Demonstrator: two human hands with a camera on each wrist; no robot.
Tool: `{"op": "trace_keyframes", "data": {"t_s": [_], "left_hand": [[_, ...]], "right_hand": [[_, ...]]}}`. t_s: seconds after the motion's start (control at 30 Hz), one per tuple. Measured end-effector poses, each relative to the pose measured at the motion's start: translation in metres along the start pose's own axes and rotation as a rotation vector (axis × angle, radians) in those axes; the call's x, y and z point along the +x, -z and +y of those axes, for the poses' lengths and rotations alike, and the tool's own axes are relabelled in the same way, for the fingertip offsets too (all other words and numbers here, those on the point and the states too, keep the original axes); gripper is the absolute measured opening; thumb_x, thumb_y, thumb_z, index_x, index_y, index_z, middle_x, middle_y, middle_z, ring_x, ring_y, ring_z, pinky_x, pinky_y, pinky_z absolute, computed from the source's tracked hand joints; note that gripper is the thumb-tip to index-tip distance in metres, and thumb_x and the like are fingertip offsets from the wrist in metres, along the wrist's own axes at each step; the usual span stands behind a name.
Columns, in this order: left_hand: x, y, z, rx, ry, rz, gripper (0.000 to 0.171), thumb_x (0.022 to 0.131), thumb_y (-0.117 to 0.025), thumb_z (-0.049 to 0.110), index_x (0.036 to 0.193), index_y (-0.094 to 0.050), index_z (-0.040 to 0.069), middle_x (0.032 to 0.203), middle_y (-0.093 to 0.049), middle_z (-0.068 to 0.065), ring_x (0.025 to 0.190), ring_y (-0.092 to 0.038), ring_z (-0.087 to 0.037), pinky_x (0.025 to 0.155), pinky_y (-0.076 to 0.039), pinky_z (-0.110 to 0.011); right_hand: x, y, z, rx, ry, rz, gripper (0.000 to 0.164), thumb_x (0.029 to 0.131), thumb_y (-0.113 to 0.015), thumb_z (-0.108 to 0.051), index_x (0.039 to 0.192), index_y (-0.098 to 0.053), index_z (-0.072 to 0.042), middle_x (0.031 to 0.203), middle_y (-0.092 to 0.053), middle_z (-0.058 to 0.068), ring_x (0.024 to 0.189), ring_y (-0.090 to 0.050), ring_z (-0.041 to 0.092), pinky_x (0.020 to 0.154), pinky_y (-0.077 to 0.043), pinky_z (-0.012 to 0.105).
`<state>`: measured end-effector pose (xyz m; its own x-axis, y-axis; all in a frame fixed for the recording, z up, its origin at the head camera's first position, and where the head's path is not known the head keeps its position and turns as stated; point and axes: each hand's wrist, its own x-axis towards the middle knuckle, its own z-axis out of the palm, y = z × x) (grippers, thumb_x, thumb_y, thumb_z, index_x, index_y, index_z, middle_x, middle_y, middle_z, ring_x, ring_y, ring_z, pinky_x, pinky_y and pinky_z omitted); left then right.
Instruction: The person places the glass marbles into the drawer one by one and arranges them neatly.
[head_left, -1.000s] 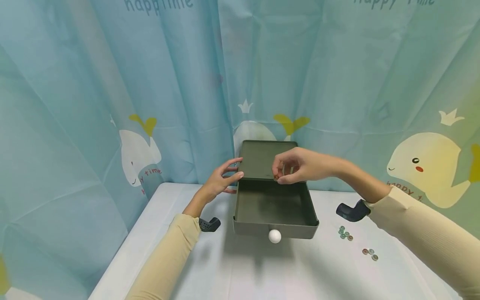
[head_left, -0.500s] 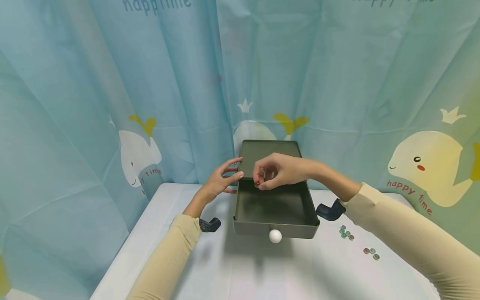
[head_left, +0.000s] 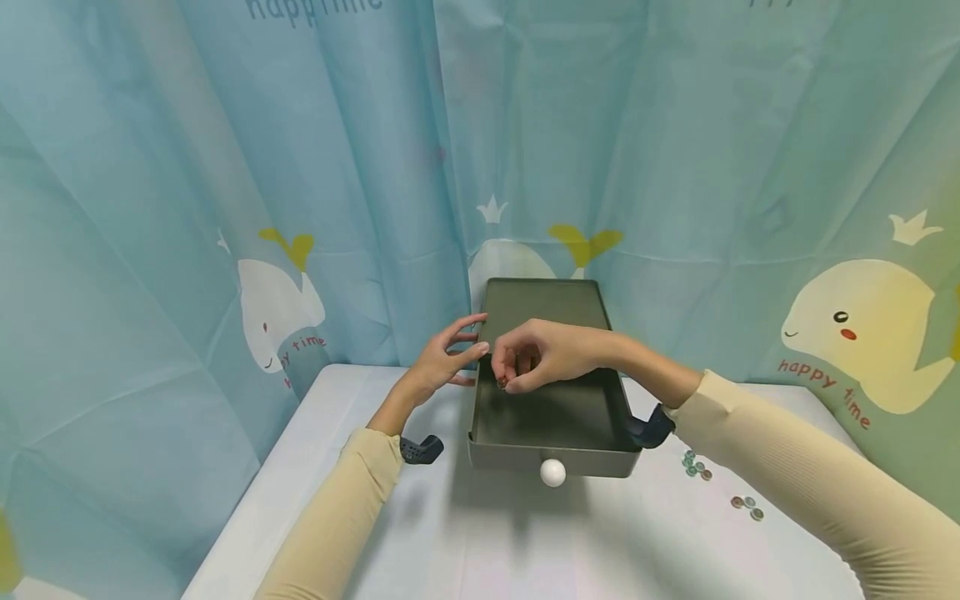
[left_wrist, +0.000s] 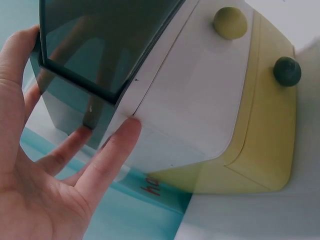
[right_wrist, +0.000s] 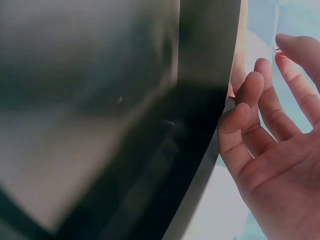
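Dark green plastic forms the pulled-out drawer [head_left: 507,456], open at the top, with a white knob [head_left: 552,473] on its front. Behind it lies the flat top [head_left: 547,300] of the cabinet, same green.

Over the drawer's left rear part, the right hand [head_left: 546,354] has a narrow grip, thumb and forefinger pinching a small reddish disc [head_left: 502,382] at the fingertips; its other fingers curl loosely. The disc is mostly covered by the fingers, so its shape is hard to make out.

The left hand [head_left: 441,357] is at the cabinet's left side, its grip wide and holding nothing, fingers spread about the corner where drawer and cabinet meet.

Below the green level, the left wrist view shows a white drawer [left_wrist: 200,80] with a yellow knob [left_wrist: 230,23], then a yellow drawer [left_wrist: 272,130] with a green knob [left_wrist: 287,71].

To the right, on the white surface [head_left: 405,533], lie a cluster of greenish and brown discs [head_left: 691,470] and, nearer the person, three more discs [head_left: 737,502]. A blue curtain [head_left: 675,125] printed with whales hangs behind.
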<state>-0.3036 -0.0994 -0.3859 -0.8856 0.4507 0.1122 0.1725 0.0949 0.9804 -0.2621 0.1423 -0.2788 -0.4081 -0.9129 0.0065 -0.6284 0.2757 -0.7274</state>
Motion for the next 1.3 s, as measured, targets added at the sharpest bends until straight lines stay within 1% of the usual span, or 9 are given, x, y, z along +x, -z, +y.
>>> {"op": "trace_keyframes", "data": {"t_s": [0.07,0.2,0.33,0.47,0.7,1.0,1.13,1.23,1.3], "left_hand": [[-0.0003,-0.0004,0.0009,0.001,0.003,0.002,0.053,0.102,-0.067,0.031,0.152,-0.048,0.039,0.156,-0.039,-0.013,0.136,-0.051,-0.035,0.082,-0.061,-0.05],[-0.0009,-0.0004,0.0015,0.011,-0.002,0.0,0.055,0.102,-0.066,0.032,0.153,-0.047,0.038,0.157,-0.038,-0.014,0.136,-0.051,-0.037,0.082,-0.061,-0.05],[-0.0011,-0.0005,0.0018,0.014,-0.005,-0.003,0.056,0.102,-0.066,0.032,0.154,-0.045,0.036,0.158,-0.036,-0.016,0.137,-0.05,-0.039,0.082,-0.061,-0.051],[-0.0006,-0.0004,0.0013,0.01,-0.003,0.0,0.057,0.102,-0.067,0.033,0.154,-0.046,0.037,0.158,-0.037,-0.015,0.137,-0.05,-0.038,0.082,-0.061,-0.05],[-0.0001,-0.0006,0.0003,0.008,0.0,0.003,0.056,0.102,-0.067,0.032,0.154,-0.046,0.037,0.157,-0.037,-0.016,0.136,-0.051,-0.039,0.081,-0.061,-0.051],[0.0005,-0.0014,0.0008,0.009,0.006,0.012,0.053,0.101,-0.067,0.032,0.151,-0.049,0.04,0.155,-0.04,-0.013,0.135,-0.053,-0.035,0.081,-0.062,-0.049],[-0.0005,-0.0009,0.0019,0.01,0.006,0.011,0.054,0.102,-0.067,0.032,0.152,-0.048,0.038,0.156,-0.039,-0.015,0.137,-0.05,-0.038,0.082,-0.061,-0.05],[-0.0013,-0.0009,0.003,0.015,0.005,0.008,0.055,0.102,-0.066,0.031,0.154,-0.046,0.036,0.157,-0.037,-0.017,0.138,-0.048,-0.041,0.082,-0.061,-0.051],[-0.0014,-0.0012,0.0034,0.016,0.008,0.007,0.056,0.103,-0.066,0.031,0.154,-0.046,0.035,0.157,-0.037,-0.018,0.138,-0.048,-0.042,0.082,-0.061,-0.051]], "right_hand": [[0.0009,-0.0008,-0.0005,0.002,0.002,0.0,0.005,0.096,-0.071,-0.01,0.099,-0.068,-0.012,0.09,-0.067,0.002,0.076,-0.061,0.024,0.066,-0.051,0.028],[0.0022,-0.0018,0.0006,-0.003,-0.004,-0.001,0.005,0.096,-0.072,-0.011,0.099,-0.069,-0.013,0.089,-0.067,0.002,0.075,-0.061,0.023,0.067,-0.052,0.029],[0.0024,-0.0024,0.003,0.0,-0.006,-0.002,0.004,0.096,-0.072,-0.011,0.098,-0.069,-0.013,0.089,-0.067,0.001,0.074,-0.061,0.022,0.066,-0.052,0.028],[0.0023,-0.003,0.0048,0.005,-0.002,0.0,0.005,0.096,-0.072,-0.01,0.098,-0.068,-0.012,0.089,-0.066,0.001,0.074,-0.061,0.021,0.066,-0.052,0.027],[0.0032,-0.0043,0.006,0.0,-0.005,0.002,0.007,0.095,-0.072,-0.011,0.098,-0.068,-0.016,0.088,-0.066,0.002,0.072,-0.06,0.02,0.066,-0.051,0.027],[0.0028,-0.005,0.0052,0.005,-0.003,0.005,0.006,0.095,-0.073,-0.011,0.099,-0.068,-0.012,0.089,-0.067,0.002,0.074,-0.061,0.02,0.067,-0.052,0.028],[0.0016,-0.0046,0.0048,0.006,-0.016,0.006,0.017,0.094,-0.077,-0.016,0.106,-0.067,-0.008,0.089,-0.066,0.003,0.073,-0.062,0.021,0.068,-0.053,0.03],[-0.0002,-0.0035,0.0038,0.002,-0.025,0.019,0.023,0.093,-0.079,-0.018,0.111,-0.067,-0.01,0.089,-0.066,0.004,0.073,-0.063,0.022,0.07,-0.054,0.035],[-0.0014,-0.0029,0.0031,0.0,-0.029,0.027,0.024,0.092,-0.08,-0.019,0.112,-0.067,-0.013,0.09,-0.066,0.005,0.074,-0.063,0.023,0.072,-0.054,0.038]]}}
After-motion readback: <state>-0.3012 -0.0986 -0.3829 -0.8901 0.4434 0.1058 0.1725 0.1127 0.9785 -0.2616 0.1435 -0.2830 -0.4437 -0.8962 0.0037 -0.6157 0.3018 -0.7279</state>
